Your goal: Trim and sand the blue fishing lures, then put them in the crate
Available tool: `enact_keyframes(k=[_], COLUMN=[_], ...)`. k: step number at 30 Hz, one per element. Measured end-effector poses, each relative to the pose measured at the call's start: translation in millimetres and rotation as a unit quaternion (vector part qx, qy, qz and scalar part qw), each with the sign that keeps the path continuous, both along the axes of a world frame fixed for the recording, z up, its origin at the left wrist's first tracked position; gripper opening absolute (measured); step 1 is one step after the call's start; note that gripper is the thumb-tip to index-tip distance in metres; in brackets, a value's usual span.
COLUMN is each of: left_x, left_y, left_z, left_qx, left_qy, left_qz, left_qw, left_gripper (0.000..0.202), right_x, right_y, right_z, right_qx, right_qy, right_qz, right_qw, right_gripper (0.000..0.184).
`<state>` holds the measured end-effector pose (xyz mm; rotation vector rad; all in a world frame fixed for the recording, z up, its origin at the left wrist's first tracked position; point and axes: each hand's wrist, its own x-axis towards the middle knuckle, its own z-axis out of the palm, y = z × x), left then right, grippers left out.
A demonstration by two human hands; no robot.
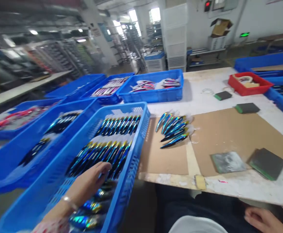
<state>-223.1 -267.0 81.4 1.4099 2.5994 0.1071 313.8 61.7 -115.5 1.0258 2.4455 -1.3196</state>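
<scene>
My left hand, with a bracelet at the wrist, reaches into a light blue plastic basket. Its fingers are curled down over the near part of the rows of shiny blue-black fishing lures with yellow ends. What the fingertips hold, if anything, is hidden. More lures lie in the basket below and beside the hand. On brown cardboard to the right rests a loose fan of similar lures. Low at the right edge, below the table, my right hand is loosely closed with nothing visible in it.
Several blue trays with lures stand left and behind. On the table are dark sanding pads, a grey-smeared pad and a red tray with a tape roll. A white rounded object sits below the table edge.
</scene>
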Motion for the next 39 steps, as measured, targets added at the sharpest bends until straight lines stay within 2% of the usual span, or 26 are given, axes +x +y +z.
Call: enact_keyframes(k=[3,5,6,8,10,12,14,17,21,23,25,27,29,31,33,36,39], left_x=[17,40,53,78,98,113,122,126,125,126,131,139,150,161,171,183,194], left_y=[69,126,154,206,247,274,291,301,297,290,280,270,262,256,254,253,257], left_z=[24.4,30.7,29.0,16.1,-5.0,-27.4,-46.2,-64.2,-71.6,-68.9,-63.2,-56.4,-51.2,-49.5,-52.0,-60.9,-68.2], left_qx=[0.071,0.057,0.03,-0.024,-0.066,-0.069,-0.058,-0.039,-0.019,0.003,0.049,0.105,0.153,0.162,0.146,0.116,0.092], left_qy=[-0.012,-0.017,-0.015,0.022,0.09,0.138,0.165,0.189,0.197,0.193,0.163,0.091,0.007,-0.049,-0.076,-0.086,-0.072], left_qz=[-0.082,-0.153,-0.183,-0.218,-0.215,-0.201,-0.186,-0.172,-0.171,-0.173,-0.188,-0.222,-0.251,-0.266,-0.273,-0.279,-0.28], left_qw=[0.994,0.986,0.982,0.975,0.97,0.967,0.967,0.966,0.965,0.966,0.967,0.965,0.956,0.949,0.948,0.949,0.953], left_gripper=[0.023,0.023,0.023,0.027,0.03,0.032,0.033,0.03,0.028,0.031,0.03,0.028,0.026,0.026,0.028,0.03,0.031], right_x=[-20,-41,-52,-71,-82,-83,-78,-66,-57,-52,-47,-43,-42,-45,-50,-56,-59], right_y=[-6,-13,-17,-25,-31,-31,-28,-17,16,42,71,99,119,130,134,132,128], right_z=[13.9,38.3,53.2,83.6,108.0,121.5,124.8,122.6,127.0,129.0,126.7,120.7,113.8,108.3,104.7,102.2,101.2], right_qx=[0.0,0.0,-0.003,-0.009,-0.013,-0.014,-0.009,0.005,0.069,0.159,0.293,0.41,0.462,0.466,0.445,0.402,0.393], right_qy=[-0.02,-0.008,0.006,0.039,0.071,0.093,0.111,0.146,0.196,0.207,0.192,0.131,0.053,-0.009,-0.044,-0.053,-0.033], right_qz=[0.026,0.058,0.074,0.096,0.101,0.088,0.06,0.009,-0.052,-0.098,-0.153,-0.19,-0.198,-0.176,-0.141,-0.108,-0.092], right_qw=[0.999,0.998,0.997,0.995,0.992,0.992,0.992,0.989,0.977,0.96,0.924,0.882,0.863,0.867,0.883,0.908,0.914], right_gripper=[0.03,0.023,0.02,0.018,0.019,0.021,0.023,0.027,0.032,0.034,0.036,0.037,0.041,0.048,0.056,0.061,0.071])
